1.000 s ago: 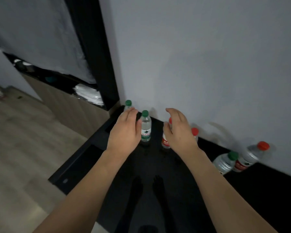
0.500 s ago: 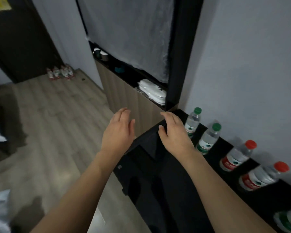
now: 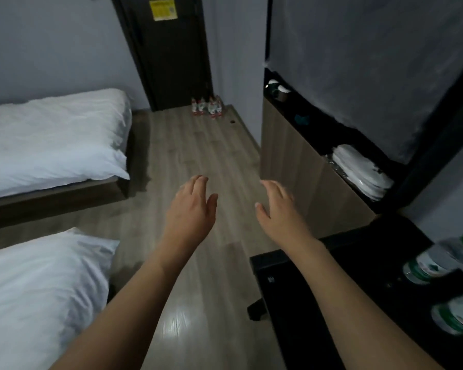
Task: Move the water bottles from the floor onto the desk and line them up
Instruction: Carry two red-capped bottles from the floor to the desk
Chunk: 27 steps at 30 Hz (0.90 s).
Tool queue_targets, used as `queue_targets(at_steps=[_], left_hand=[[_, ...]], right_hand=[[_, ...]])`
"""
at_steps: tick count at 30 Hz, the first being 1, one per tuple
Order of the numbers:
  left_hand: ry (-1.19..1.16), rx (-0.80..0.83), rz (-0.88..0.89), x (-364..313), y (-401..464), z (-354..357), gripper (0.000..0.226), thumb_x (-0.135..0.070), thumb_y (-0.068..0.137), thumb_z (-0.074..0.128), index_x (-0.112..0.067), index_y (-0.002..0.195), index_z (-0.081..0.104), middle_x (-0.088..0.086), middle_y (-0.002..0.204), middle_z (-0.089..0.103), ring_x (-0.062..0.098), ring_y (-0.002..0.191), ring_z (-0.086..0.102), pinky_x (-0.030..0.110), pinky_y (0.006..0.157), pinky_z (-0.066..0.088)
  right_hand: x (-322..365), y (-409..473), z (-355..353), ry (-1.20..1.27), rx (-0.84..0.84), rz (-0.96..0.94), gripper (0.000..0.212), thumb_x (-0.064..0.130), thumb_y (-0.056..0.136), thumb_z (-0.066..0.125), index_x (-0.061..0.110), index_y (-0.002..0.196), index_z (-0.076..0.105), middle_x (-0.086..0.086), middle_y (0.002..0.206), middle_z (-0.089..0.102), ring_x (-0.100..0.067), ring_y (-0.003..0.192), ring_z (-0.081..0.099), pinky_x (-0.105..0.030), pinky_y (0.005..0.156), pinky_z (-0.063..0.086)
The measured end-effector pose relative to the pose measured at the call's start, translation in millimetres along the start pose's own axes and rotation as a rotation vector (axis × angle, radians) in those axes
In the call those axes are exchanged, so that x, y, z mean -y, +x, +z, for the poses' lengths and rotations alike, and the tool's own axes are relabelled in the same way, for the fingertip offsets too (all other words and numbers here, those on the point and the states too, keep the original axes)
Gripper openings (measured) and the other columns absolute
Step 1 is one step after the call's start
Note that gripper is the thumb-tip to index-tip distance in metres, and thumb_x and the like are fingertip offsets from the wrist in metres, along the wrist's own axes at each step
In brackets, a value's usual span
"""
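Both hands, left (image 3: 189, 209) and right (image 3: 278, 208), hang empty with fingers loosely spread above the grey wood-plank floor (image 3: 198, 145), while what look like several red-labelled clear plastic water bottles (image 3: 207, 107) stand clustered far off by the dark door (image 3: 169, 49), and two blurred green-labelled bottles (image 3: 439, 260) sit on the glossy black counter (image 3: 318, 303).

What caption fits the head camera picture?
Empty left hand and right hand reach over the floor toward bottles by the door, more bottles on the desk.

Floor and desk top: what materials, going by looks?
Floor: looks like wood-grain laminate or vinyl planks, grey-brown, semi-gloss; plank seams and a light glare show. Desk: smooth black top, probably laminate or painted board; too dark to tell.
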State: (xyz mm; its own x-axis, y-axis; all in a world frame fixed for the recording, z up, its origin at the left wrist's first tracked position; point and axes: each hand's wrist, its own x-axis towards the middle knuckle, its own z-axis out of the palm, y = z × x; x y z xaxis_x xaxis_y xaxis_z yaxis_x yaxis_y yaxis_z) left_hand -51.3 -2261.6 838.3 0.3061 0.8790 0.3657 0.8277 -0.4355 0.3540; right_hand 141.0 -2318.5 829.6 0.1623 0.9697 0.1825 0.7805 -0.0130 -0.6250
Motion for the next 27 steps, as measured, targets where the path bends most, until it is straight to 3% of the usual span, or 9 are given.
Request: queue_targets(at_steps=[3, 10, 22, 27], left_hand=[[0.019, -0.036, -0.059, 25, 2, -15, 0.042, -0.021, 0.096, 0.059, 0.002, 0.131, 0.053, 0.019, 0.135, 0.055, 0.037, 0.123, 0.054, 0.044, 0.103, 0.043], [0.038, -0.103, -0.115, 57, 10, -33, 0.039, -0.017, 0.095, 0.061, 0.003, 0.128, 0.055, 0.019, 0.132, 0.057, 0.037, 0.12, 0.055, 0.045, 0.102, 0.045], [0.042, -0.093, -0.119, 82, 60, -12, 0.041, -0.018, 0.096, 0.06, 0.003, 0.13, 0.054, 0.02, 0.133, 0.056, 0.037, 0.122, 0.054, 0.045, 0.103, 0.044], [0.081, -0.075, -0.094, 100, 101, 5, 0.039, -0.017, 0.095, 0.061, 0.004, 0.127, 0.055, 0.021, 0.13, 0.058, 0.038, 0.118, 0.056, 0.047, 0.102, 0.045]], right_hand=[[21, 17, 19, 0.025, 0.049, -0.08, 0.05, 0.024, 0.102, 0.044, 0.016, 0.15, 0.033, -0.003, 0.152, 0.034, -0.016, 0.138, 0.027, -0.027, 0.113, 0.019], [52, 52, 43, 0.037, 0.092, -0.178, 0.05, 0.029, 0.101, 0.043, 0.021, 0.15, 0.032, 0.001, 0.152, 0.035, -0.011, 0.138, 0.027, -0.024, 0.11, 0.018], [48, 108, 46, -0.038, 0.118, -0.176, 0.05, 0.024, 0.099, 0.048, 0.012, 0.147, 0.037, -0.005, 0.151, 0.038, -0.019, 0.14, 0.031, -0.035, 0.118, 0.024], [37, 151, 56, -0.086, 0.132, -0.16, 0.049, 0.022, 0.098, 0.05, 0.01, 0.144, 0.041, -0.008, 0.148, 0.042, -0.021, 0.139, 0.032, -0.032, 0.118, 0.021]])
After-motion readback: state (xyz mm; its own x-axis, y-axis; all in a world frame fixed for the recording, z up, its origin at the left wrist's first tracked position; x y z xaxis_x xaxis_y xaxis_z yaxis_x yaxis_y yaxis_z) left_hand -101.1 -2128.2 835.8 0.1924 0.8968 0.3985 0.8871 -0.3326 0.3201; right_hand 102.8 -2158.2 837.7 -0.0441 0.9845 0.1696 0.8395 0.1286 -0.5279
